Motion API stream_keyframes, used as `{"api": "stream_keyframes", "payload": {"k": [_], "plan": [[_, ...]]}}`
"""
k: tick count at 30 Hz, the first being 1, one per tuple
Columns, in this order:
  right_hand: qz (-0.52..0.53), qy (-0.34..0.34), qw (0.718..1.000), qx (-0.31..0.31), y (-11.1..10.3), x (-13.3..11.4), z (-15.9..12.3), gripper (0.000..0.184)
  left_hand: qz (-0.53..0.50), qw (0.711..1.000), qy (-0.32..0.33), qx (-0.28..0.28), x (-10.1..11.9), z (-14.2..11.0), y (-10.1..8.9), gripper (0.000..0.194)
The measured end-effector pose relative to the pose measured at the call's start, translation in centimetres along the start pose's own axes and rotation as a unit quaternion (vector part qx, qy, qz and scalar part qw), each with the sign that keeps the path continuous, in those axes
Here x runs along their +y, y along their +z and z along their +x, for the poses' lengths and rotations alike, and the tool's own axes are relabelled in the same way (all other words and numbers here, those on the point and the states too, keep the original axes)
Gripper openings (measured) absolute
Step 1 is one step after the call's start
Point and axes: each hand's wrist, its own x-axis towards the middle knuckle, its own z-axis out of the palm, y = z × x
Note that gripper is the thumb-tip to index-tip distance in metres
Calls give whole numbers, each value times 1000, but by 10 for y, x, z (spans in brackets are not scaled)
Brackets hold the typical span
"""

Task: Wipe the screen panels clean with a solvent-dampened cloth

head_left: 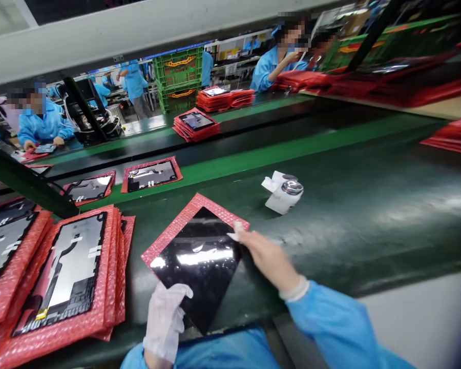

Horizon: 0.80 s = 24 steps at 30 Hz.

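A glossy black tablet screen (211,274) is tilted between my two hands, with a pink bubble-wrap sleeve (184,215) lying behind its upper edges. My left hand (166,312), in a white glove, is closed on the screen's lower left edge, thumb over the glass. At the right corner, my right hand (267,259) pinches the screen with white finger covers on its fingertips. Whether those fingers also grip the sleeve's corner, I cannot tell. Beyond them, on the green work surface (330,225), stands a white bottle (283,197) with a round metal top.
To the left, screens lie back side up on a stack of red bubble sleeves (113,277). More sleeved screens (151,175) rest along the bench, beside a slanted dark post (28,179). Green crates (179,77) and co-workers in blue are farther back.
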Motion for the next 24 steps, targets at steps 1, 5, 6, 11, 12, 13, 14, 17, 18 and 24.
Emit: {"api": "stream_keyframes", "payload": {"k": [1, 5, 6, 11, 12, 13, 14, 17, 18, 24], "plan": [[-1, 57, 998, 23, -10, 23, 11, 35, 21, 1000, -2, 20, 2, -3, -4, 20], [-12, 242, 970, 11, -33, 72, 57, 39, 98, 983, 117, 97, 2, 4, -8, 35], [-23, 268, 963, -34, -33, 72, 69, 41, 137, 972, 170, 90, 1, 10, -6, 42], [-54, 291, 927, -229, -7, 48, 116, 50, 331, 915, 229, 25, -11, 35, 4, 75], [-53, 286, 926, -241, 0, 44, 123, 51, 377, 902, 209, 26, -12, 37, 5, 80], [-55, 282, 924, -254, 6, 40, 130, 49, 416, 889, 191, 25, -13, 38, 5, 84], [-58, 277, 922, -265, 12, 36, 135, 46, 442, 879, 180, 19, -13, 38, 4, 86], [-59, 257, 922, -285, 25, 28, 147, 29, 453, 874, 175, -16, -14, 42, -1, 88], [-57, 249, 923, -288, 28, 27, 149, 24, 452, 874, 175, -24, -16, 44, -2, 87], [25, 209, 933, -291, 34, 44, 166, 12, 436, 871, 218, 55, -50, 69, 8, 69]]}}
